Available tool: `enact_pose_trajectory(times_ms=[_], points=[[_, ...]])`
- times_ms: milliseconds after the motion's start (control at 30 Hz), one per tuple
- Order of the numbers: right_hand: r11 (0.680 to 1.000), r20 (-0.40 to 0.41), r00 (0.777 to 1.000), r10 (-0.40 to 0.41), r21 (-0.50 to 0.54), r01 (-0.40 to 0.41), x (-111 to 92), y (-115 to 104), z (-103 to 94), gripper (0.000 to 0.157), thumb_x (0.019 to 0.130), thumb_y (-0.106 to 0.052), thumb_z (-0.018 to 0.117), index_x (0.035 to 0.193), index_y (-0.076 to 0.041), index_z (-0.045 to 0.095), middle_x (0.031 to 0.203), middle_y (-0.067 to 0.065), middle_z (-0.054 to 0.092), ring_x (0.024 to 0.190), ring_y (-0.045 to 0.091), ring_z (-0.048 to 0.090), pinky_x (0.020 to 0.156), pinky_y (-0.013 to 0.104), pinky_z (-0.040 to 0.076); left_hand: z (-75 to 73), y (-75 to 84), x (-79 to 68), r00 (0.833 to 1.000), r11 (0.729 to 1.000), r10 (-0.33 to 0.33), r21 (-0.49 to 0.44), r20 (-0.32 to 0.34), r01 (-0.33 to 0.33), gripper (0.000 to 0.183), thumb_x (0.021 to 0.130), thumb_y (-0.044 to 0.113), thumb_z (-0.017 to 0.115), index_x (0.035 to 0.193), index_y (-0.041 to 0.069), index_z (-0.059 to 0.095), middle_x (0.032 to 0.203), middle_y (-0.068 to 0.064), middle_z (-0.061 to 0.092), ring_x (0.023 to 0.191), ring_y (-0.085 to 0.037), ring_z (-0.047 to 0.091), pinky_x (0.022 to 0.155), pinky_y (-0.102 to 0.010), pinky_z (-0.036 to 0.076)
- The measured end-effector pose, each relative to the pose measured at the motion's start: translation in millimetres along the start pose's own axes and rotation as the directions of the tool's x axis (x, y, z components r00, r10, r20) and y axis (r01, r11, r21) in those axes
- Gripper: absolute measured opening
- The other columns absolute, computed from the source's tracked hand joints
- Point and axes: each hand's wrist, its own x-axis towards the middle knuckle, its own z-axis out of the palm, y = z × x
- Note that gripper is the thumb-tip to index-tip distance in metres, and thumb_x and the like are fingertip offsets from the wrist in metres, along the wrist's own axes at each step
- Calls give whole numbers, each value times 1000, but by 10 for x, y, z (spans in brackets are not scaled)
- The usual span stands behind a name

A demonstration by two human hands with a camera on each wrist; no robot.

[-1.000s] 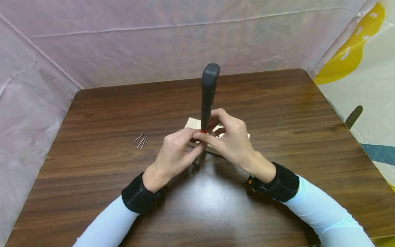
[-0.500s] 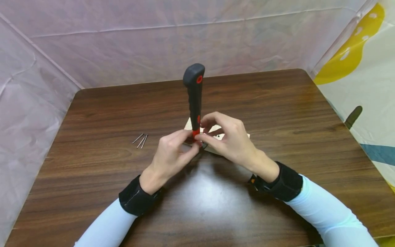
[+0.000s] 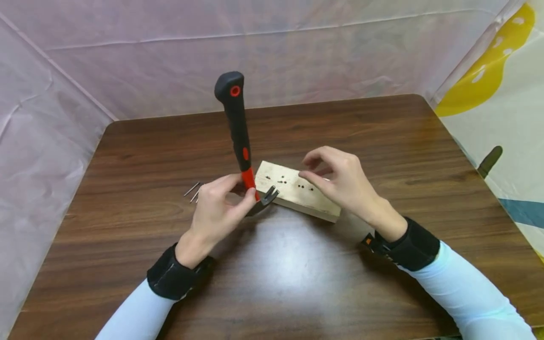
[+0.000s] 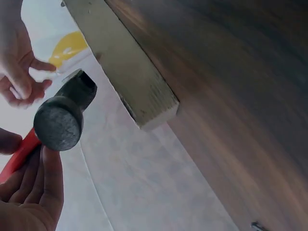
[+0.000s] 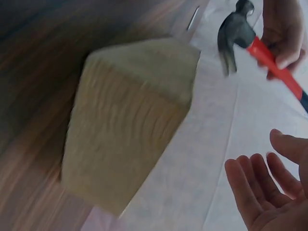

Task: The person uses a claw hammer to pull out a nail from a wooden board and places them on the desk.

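A claw hammer (image 3: 238, 127) with a black and red handle stands upright in my left hand (image 3: 216, 208), handle end up. Thumb and fingers grip it on the red part just above the head. Its dark head (image 4: 60, 120) shows in the left wrist view, and the claw lies beside the wooden block's near-left side in the head view. That pale block (image 3: 312, 200) rests on the table, with several small dark spots on its top. Over the block's right part hovers my right hand (image 3: 340, 177), fingers loosely bent; the right wrist view shows nothing between them.
Several loose nails (image 3: 192, 190) lie on the brown wooden table (image 3: 127, 212), left of the block and partly behind the left hand. A pale sheet (image 3: 170, 71) hangs behind the table's far edge.
My left hand has drawn the hammer leftward, away from over the block. The right hand has let go of the hammer and moved right, uncovering the block's top.
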Motion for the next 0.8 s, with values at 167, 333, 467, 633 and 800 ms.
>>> enact_pose_trajectory(times_ms=[167,333,467,633,800], points=[[996,9,999,39,-85,-38,-42,138,-151,20,82,-3,79,97,-4,67,92,0,65,81,14,64,68,20,51,-89,-38,-31,998,998,-60,4,5,60,15,81,0,65,94,2,72,83,2,69,69,-14,67,63,-27,52],[977,37,993,115,-187,-106,-105,277,-298,20,84,-8,79,98,-4,67,93,1,65,83,17,64,71,26,51,-173,-76,-58,991,991,-133,-10,18,133,20,82,-4,66,101,-1,70,83,-3,69,70,-15,68,63,-27,53],[946,63,978,196,-275,-172,-165,372,-396,22,86,-13,78,103,-4,67,96,3,65,88,22,64,75,33,51,-217,-89,-84,977,977,-211,-30,28,212,26,82,-6,66,108,-2,68,82,-3,69,70,-15,67,64,-24,53],[916,86,962,257,-338,-215,-256,461,-471,23,87,-16,77,105,-6,67,97,3,65,89,25,64,75,35,47,-249,-78,-120,943,945,-327,-2,62,327,27,82,-6,66,108,1,67,79,3,68,67,-9,65,61,-22,53],[908,91,955,283,-345,-237,-320,499,-502,22,87,-16,77,105,-7,67,99,4,65,91,25,64,76,36,48,-262,-74,-151,900,907,-421,40,108,420,20,84,-2,64,104,3,65,78,5,65,65,-8,63,59,-22,52]])
